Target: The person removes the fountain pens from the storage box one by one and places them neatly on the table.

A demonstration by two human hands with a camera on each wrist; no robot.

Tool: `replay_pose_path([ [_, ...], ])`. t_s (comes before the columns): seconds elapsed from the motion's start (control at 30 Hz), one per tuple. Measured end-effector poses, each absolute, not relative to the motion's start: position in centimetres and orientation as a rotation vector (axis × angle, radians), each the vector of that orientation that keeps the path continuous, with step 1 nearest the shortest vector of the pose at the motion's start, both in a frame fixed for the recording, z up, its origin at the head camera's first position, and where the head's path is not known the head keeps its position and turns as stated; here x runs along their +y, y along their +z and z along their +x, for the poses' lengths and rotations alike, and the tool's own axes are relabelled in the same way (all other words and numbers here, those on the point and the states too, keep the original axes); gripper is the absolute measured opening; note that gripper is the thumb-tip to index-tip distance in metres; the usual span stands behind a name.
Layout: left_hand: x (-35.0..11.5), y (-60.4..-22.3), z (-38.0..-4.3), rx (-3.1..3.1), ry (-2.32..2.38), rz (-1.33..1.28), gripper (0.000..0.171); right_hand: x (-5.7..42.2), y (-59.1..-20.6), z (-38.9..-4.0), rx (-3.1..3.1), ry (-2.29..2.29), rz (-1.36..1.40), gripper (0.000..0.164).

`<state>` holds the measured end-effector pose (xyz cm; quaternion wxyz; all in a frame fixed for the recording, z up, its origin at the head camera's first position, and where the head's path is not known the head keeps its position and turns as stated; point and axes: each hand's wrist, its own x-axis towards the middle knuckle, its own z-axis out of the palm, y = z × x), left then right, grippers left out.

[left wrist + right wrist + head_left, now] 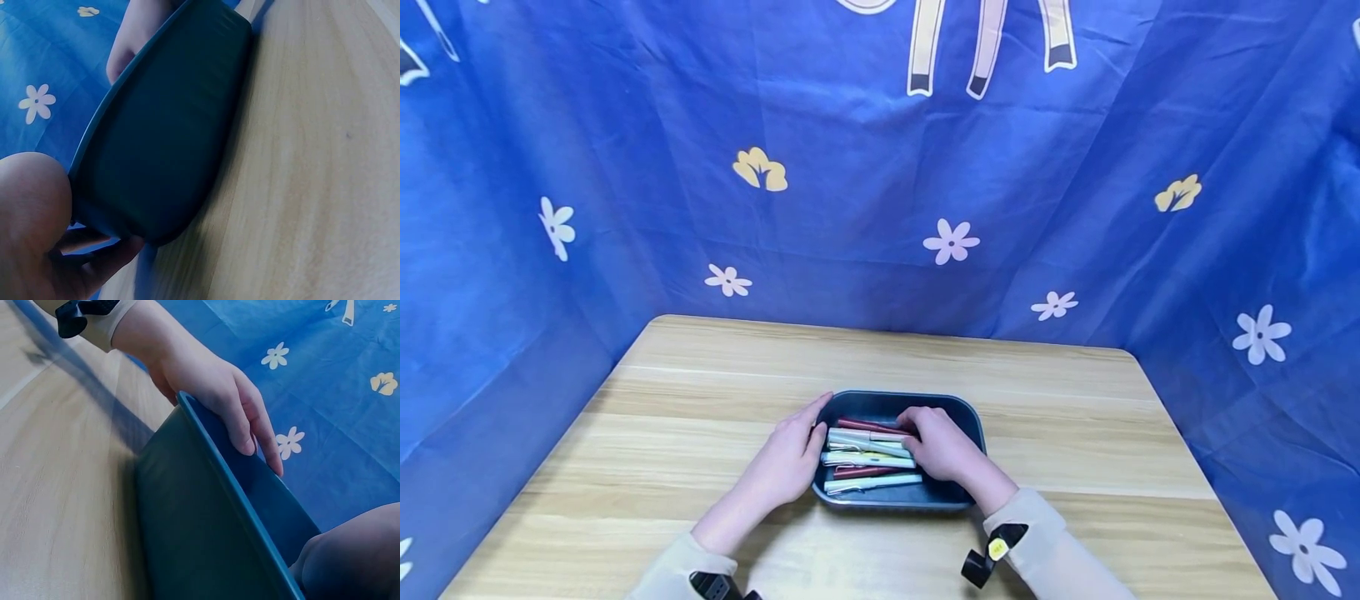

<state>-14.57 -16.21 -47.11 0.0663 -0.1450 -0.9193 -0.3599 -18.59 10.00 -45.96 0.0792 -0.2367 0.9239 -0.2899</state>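
A dark blue-green rectangular box [895,506] with rounded corners lies on the table. Inside, towards its left, several pens [868,460] lie roughly side by side, in pale blue, pink, yellow and dark red. My left hand [786,458] grips the box's left end. In the right wrist view, the left thumb [240,434] goes over the rim to the inside. My right hand [943,446] reaches into the box over its right side, thumb and fingers curled around the right ends of the upper pens. Its fingertips are partly hidden, and the wrist views do not show the pens.
The light wooden table [700,417] extends around the box on all sides. Blue cloth [850,250] printed with flowers and animal legs hangs behind and at both sides. Black wrist devices [992,550] are strapped over the pale sleeves.
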Motion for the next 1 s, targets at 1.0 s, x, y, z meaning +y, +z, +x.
replay_pose_path([
  [1.0, -16.04, -47.51, -14.51, -2.755, -1.11, -0.411, 0.051, 9.83, -46.15, -18.79, 2.799, -0.885, -0.713, 0.014],
])
